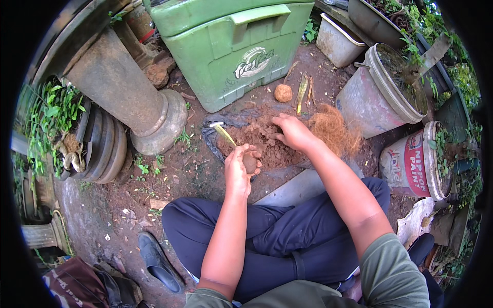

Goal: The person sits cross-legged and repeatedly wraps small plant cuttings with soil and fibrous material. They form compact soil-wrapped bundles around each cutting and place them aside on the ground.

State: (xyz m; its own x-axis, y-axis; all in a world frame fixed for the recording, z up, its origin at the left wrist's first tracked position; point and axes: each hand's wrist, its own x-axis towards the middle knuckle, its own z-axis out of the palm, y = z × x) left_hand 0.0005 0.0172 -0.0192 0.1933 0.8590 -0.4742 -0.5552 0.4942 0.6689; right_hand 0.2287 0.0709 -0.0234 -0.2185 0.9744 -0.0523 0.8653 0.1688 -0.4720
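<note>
My left hand (238,169) cups a rounded brown lump of soil (250,164), its fingers curled around the sides. Just beyond those fingers, a yellow-green stalk (224,133) with a pale end slants over the heap. My right hand (294,131) is at a mound of moist, crumbly soil (265,134), thumb and fingers apart at its surface; nothing shows between them. Under the soil lies a dark plastic sheet (211,144). Brown coconut fibre (333,129) sits in a loose tuft to the right of my right hand. Farther off rests a fibre-covered ball (283,93).
A green cooler box (238,50) stands ahead. Paint buckets (369,96) and a white tub (339,40) line the right. On the left are a concrete pedestal (127,88) and a ribbed pot (106,146). Leaf strips (302,92) lie beyond the soil; a dark shoe (160,261) is near my knee.
</note>
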